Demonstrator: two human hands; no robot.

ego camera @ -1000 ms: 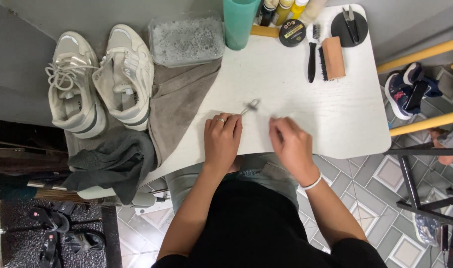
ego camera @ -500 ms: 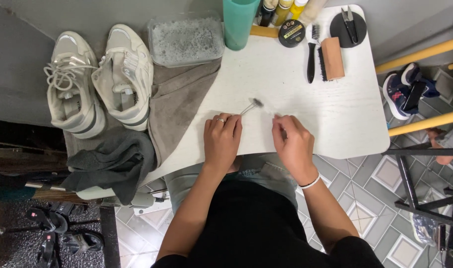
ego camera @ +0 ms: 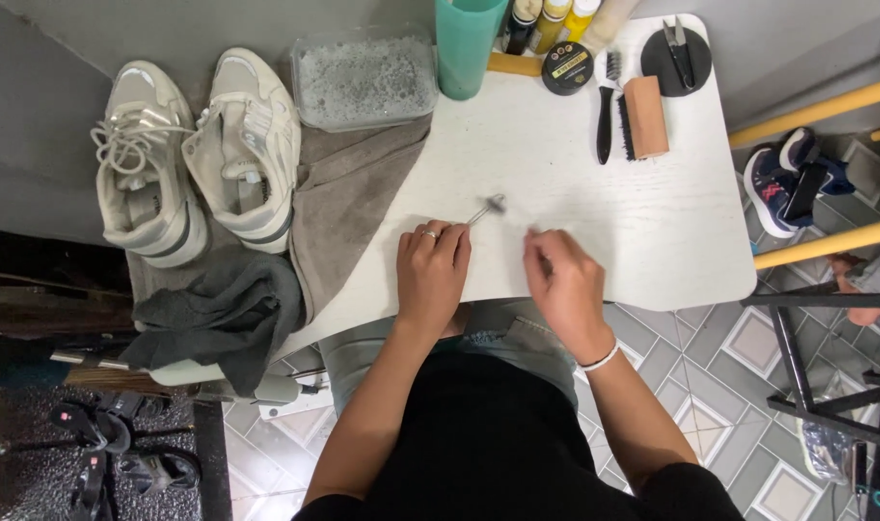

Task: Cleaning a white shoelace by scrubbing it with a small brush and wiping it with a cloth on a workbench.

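On the white table (ego camera: 652, 232) under both hands, little has changed since half a second ago: the left hand (ego camera: 432, 272) still rests knuckles-up with fingers curled, a ring on one finger, and the small metal tool (ego camera: 488, 207) pokes out from its fingertips toward the table's middle; whether the fingers actually pinch it I cannot tell. The right hand (ego camera: 563, 287), just beside it, has slid slightly toward the left hand, fingers bent down on the tabletop, holding nothing visible. Left of the left hand lie two white sneakers (ego camera: 199, 159), one grey-brown towel (ego camera: 348, 203) and one dark cloth (ego camera: 223, 318). Beyond the hands stand one clear tray of granules (ego camera: 365, 79), one teal cup (ego camera: 469, 43), one round polish tin (ego camera: 567, 68), two brushes (ego camera: 633, 118) and one black disc with snips (ego camera: 676, 60).
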